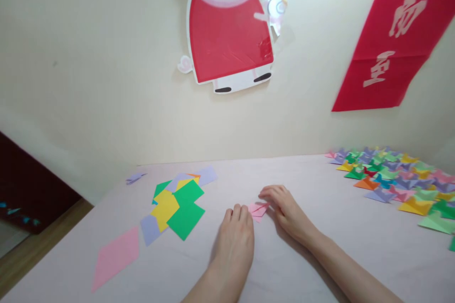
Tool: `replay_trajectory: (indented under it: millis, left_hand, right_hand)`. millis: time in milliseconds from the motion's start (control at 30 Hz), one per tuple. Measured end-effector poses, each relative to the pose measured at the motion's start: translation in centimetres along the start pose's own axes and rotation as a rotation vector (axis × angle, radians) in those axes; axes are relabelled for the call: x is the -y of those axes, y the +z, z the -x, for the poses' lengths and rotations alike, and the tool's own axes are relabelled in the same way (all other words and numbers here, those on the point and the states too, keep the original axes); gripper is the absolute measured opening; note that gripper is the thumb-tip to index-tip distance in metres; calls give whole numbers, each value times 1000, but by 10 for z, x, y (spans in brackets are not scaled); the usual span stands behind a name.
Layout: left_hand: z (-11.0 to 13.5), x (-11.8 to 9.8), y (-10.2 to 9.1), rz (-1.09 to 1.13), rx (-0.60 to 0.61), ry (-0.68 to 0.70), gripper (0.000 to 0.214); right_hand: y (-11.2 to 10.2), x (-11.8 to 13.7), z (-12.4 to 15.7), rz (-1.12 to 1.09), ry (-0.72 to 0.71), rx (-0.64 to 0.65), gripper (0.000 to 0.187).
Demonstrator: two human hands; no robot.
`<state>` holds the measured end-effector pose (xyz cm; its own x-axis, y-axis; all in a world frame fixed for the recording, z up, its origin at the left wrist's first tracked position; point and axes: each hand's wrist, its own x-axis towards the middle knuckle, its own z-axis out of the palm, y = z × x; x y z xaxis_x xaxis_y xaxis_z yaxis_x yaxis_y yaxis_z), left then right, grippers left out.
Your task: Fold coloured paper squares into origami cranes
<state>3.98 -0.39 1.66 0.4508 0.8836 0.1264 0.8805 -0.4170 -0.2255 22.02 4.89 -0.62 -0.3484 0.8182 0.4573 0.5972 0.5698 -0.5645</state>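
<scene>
A small piece of folded pink paper (259, 210) lies on the table between my hands, with creased, layered flaps. My left hand (236, 239) rests palm down at its left end, fingers bent together over that edge; the thumb is hidden. At the right end, my right hand (284, 208) arches with curved fingers just beyond the paper's upper side. Its fingers and thumb look apart, and whether they touch the paper is hard to make out.
Left of my hands lie overlapping paper squares, including a green sheet (186, 221), a yellow sheet (165, 206) and a pink sheet (117, 255). A purple folded paper (135, 178) sits near the back edge. Several rows of colourful folded paper figures (401, 182) cover the right side.
</scene>
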Motion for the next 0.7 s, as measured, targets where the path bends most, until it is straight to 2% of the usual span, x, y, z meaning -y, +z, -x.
replay_trajectory:
  millis: [67, 233, 333, 467, 533, 567, 600, 700]
  left_hand:
    - [-2, 2, -5, 64, 2, -44, 22]
    - [1, 4, -8, 250, -71, -146, 15]
    - [3, 3, -14, 377, -102, -187, 11]
    - [10, -1, -26, 547, -105, -258, 25]
    - [15, -2, -26, 598, -161, -304, 14]
    - [17, -2, -24, 623, -201, -307, 10]
    - [19, -1, -21, 655, -231, -289, 18]
    - [22, 2, -7, 796, -221, -123, 35]
  right_hand:
    - [-4, 8, -2, -63, -45, 62, 41]
    - [-9, 16, -4, -283, 63, 106, 20]
    - [-11, 15, -3, -309, 98, 109, 19]
    - [-12, 20, 2, -294, 119, 105, 24]
    - [-9, 24, 5, -259, 107, 116, 21]
    - [-6, 27, 6, -234, 98, 120, 19]
    - [-3, 29, 7, -208, 87, 121, 18]
    - [3, 36, 9, -143, 55, 109, 18]
